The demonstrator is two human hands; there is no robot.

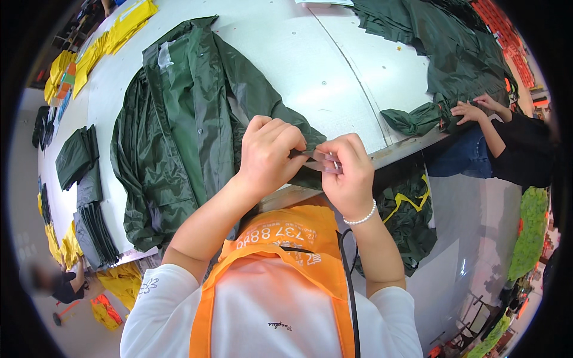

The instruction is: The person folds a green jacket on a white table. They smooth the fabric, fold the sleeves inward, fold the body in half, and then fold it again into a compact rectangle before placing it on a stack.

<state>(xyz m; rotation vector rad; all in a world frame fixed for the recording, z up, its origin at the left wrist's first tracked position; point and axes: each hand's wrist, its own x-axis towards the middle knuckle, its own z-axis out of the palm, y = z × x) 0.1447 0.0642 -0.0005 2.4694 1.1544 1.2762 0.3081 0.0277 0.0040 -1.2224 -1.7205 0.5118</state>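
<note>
A dark green raincoat (200, 137) lies spread on the table in front of me, its front partly open on a lighter green lining. One sleeve reaches across toward my two hands. My left hand (271, 152) is closed in a pinch on the sleeve's end, near the table's front edge. Close beside it, my right hand (349, 170) is closed around small shiny thread snips (328, 160), whose tips point toward the pinched cloth. Fingers hide part of both the snips and the sleeve end.
Dark green garments (465, 59) are piled at the far right, where another person's hands (471, 111) rest on bundled cloth. Folded dark pieces (89, 173) and yellow garments (122, 30) lie left. Below the metal table edge (412, 143) hangs more green cloth (412, 227).
</note>
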